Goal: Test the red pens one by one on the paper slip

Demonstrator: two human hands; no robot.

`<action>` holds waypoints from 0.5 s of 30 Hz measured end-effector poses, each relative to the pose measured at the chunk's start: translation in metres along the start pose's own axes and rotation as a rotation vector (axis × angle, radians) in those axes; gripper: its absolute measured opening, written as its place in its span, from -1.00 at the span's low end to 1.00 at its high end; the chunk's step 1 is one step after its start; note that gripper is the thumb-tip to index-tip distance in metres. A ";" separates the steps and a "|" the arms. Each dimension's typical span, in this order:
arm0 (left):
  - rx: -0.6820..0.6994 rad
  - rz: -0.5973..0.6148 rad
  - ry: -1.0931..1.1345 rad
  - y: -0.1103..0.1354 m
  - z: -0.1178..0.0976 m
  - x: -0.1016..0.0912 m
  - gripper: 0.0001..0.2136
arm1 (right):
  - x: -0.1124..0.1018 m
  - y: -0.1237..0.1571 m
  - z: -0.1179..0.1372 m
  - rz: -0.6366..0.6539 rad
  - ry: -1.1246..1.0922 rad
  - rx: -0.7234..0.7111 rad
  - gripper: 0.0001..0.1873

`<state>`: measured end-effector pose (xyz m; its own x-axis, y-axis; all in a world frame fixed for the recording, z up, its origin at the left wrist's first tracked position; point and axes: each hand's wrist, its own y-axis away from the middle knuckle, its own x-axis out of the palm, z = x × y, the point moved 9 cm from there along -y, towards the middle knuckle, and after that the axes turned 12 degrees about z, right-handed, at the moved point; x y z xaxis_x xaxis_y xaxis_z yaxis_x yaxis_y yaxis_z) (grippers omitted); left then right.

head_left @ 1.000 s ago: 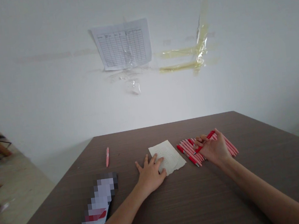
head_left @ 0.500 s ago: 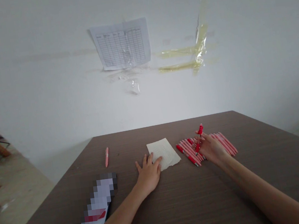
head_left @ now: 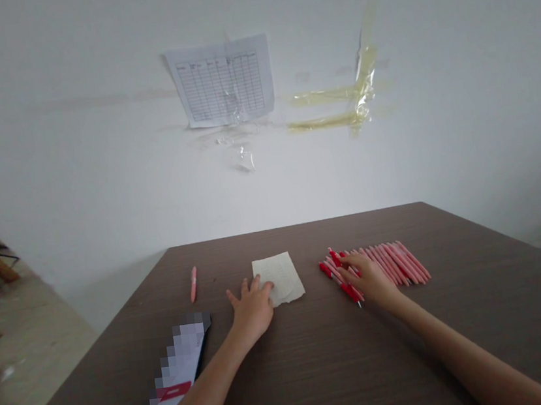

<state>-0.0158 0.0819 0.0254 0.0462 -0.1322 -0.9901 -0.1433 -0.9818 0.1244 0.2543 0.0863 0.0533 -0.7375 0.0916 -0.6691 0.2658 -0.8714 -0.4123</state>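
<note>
Since a second ago the right hand (head_left: 366,278) has come back toward the person, bringing a red pen (head_left: 346,276) with it — half a second ago that pen stood nearly upright above the pile, and now it lies low and slanted, its tip pointing toward the near edge of the table (head_left: 320,367). Its fingers are curled around the pen's barrel, grasping it over the left end of the row of pink and red pens (head_left: 389,263), which lie side by side to the right of centre. Meanwhile the left hand (head_left: 251,308) has slid leftward, and the small sheet of paper (head_left: 280,277) has shifted left with it. That hand lies flat and spread, nothing gripped, its fingertips pressing on the sheet's near left corner.

Paper and pen pile are now further apart, with bare wood between them. One single pink pen (head_left: 194,283) lies alone well to the left of the paper. Nearer the person — beside the left forearm — rests a dark flat phone-like thing (head_left: 176,375), its face blurred out. On the white wall behind hang a printed table sheet (head_left: 222,81) and strips of yellowed tape (head_left: 340,92).
</note>
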 end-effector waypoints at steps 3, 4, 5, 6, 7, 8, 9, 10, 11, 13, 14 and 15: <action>0.013 -0.041 0.018 0.001 -0.005 -0.002 -0.66 | 0.013 0.002 0.007 0.047 0.164 -0.050 -0.82; 0.018 -0.053 0.025 0.001 -0.006 -0.003 -0.65 | 0.016 0.002 0.008 0.050 0.215 -0.059 -0.83; 0.021 -0.065 0.031 0.002 -0.007 -0.003 -0.64 | 0.019 0.003 0.009 0.046 0.264 -0.059 -0.84; 0.023 -0.072 0.036 0.002 -0.007 -0.003 -0.63 | 0.022 0.003 0.009 0.037 0.313 -0.051 -0.85; 0.023 -0.075 0.037 0.002 -0.007 -0.003 -0.63 | 0.024 0.003 0.009 0.029 0.358 -0.042 -0.85; 0.023 -0.076 0.036 0.002 -0.006 -0.003 -0.63 | 0.026 0.003 0.009 0.022 0.395 -0.032 -0.84; 0.023 -0.074 0.032 0.002 -0.005 -0.003 -0.63 | 0.027 0.003 0.010 0.020 0.421 -0.024 -0.83; 0.023 -0.068 0.026 0.001 -0.004 -0.002 -0.62 | 0.027 0.002 0.010 0.020 0.436 -0.018 -0.82; 0.024 -0.061 0.019 0.001 -0.003 -0.002 -0.62 | 0.025 0.002 0.010 0.019 0.438 -0.013 -0.81; 0.022 -0.040 0.006 0.001 0.000 -0.001 -0.61 | 0.017 0.000 0.006 0.014 0.413 0.004 -0.77; 0.020 -0.029 0.001 0.001 0.001 -0.001 -0.61 | 0.010 0.000 0.002 0.002 0.396 0.023 -0.75; 0.018 -0.020 -0.006 0.001 0.002 -0.001 -0.61 | 0.001 -0.001 -0.003 -0.013 0.397 0.058 -0.73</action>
<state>-0.0182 0.0816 0.0262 0.0438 -0.1119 -0.9928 -0.1599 -0.9817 0.1036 0.2554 0.0887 0.0507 -0.4408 0.2722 -0.8554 0.2138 -0.8937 -0.3945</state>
